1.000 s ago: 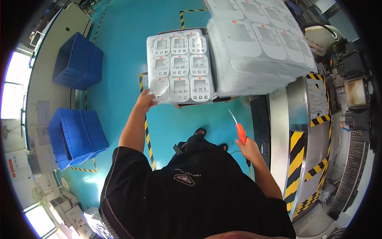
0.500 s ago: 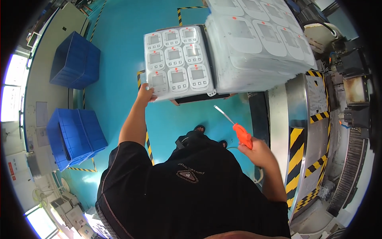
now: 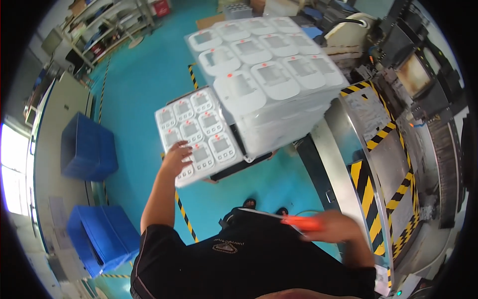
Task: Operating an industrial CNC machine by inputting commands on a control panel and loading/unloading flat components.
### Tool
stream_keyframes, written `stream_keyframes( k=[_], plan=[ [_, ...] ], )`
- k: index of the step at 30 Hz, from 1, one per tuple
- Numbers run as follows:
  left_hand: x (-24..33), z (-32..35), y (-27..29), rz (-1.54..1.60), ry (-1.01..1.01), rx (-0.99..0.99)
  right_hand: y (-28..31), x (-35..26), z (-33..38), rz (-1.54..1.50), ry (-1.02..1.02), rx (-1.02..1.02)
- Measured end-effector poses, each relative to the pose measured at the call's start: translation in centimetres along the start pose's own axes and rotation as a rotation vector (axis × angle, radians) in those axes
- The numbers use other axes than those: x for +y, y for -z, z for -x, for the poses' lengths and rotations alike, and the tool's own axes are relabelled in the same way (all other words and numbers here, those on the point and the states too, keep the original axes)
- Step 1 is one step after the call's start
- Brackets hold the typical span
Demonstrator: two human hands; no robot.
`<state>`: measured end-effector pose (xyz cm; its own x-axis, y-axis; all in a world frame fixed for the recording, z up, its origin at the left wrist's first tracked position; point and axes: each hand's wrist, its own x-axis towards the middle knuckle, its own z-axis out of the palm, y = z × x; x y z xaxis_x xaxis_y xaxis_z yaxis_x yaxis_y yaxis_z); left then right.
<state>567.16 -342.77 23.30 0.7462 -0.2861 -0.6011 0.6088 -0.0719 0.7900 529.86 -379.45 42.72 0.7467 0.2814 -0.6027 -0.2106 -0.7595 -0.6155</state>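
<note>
My left hand (image 3: 177, 158) rests on the near left corner of a smaller stack of translucent plastic sheets (image 3: 191, 130). Its fingers are spread over the printed panels, which have grey windows, small square openings and orange dots. In my right hand (image 3: 339, 227), smeared by motion, is a screwdriver (image 3: 302, 223) with an orange handle. Its thin metal shaft points left across the front of my body. Beside the smaller stack, to the right, rises a taller stack of similar sheets (image 3: 286, 122) with larger windowed panels on top.
Two blue plastic bins (image 3: 107, 236) (image 3: 89, 147) stand on the left by a pale cabinet (image 3: 62, 124). A metal machine bed (image 3: 343, 144) with yellow-black striped tape runs along the right. Shelving (image 3: 107, 27) stands at the far left. My feet are on a teal floor (image 3: 139, 119).
My left hand has shifted from the stack's corner edge onto its top, fingers spreading. My right hand has swung the screwdriver closer to my body and more level. The whole view has turned.
</note>
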Motion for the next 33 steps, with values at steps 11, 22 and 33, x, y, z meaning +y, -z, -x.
stream_keyframes(
  k=[11, 22, 33],
  plan=[
    [21.6, -7.3, -8.1, 0.233, -0.119, -0.77, -5.3, 5.8, 10.5, -0.7, 0.137, 0.903],
    [21.5, -7.1, -12.4, -0.211, -0.159, -0.081, -4.2, 27.5, 23.0, -0.157, -1.143, 0.968],
    [20.0, -5.2, -15.0, -0.263, -0.191, 0.022, -0.2, 34.2, 19.1, 0.01, -0.932, 0.897]
  ],
)
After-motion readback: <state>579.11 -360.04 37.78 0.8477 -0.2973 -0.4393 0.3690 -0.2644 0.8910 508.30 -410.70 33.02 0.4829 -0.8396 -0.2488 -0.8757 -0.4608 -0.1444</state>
